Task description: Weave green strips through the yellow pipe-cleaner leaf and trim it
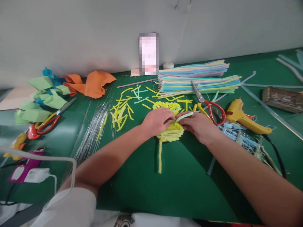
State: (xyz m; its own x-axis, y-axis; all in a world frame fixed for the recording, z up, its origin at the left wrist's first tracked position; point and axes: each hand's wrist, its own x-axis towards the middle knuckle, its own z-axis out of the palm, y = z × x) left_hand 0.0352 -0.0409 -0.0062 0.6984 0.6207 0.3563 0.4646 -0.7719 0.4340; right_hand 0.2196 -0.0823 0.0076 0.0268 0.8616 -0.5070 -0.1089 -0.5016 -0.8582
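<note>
Plain grey wall (82, 31) behind a green tabletop (142, 192)

Two bare hands, a left hand (159, 121) and a right hand (199, 126), are seen. Two pastel bundles of long fuzzy stems (201, 84), two pairs of red-handled metal scissors (200, 96) and one purple plastic power strip (29, 164) are counted. One fuzzy yellow stalk (160, 157) is shown; short yellow fuzzy pieces (122, 111) are too jumbled to be counted.

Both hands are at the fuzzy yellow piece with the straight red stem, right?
Not quite: the head view shows that the straight stem is yellow, not red. The left hand and right hand are indeed at the fuzzy yellow piece.
</note>
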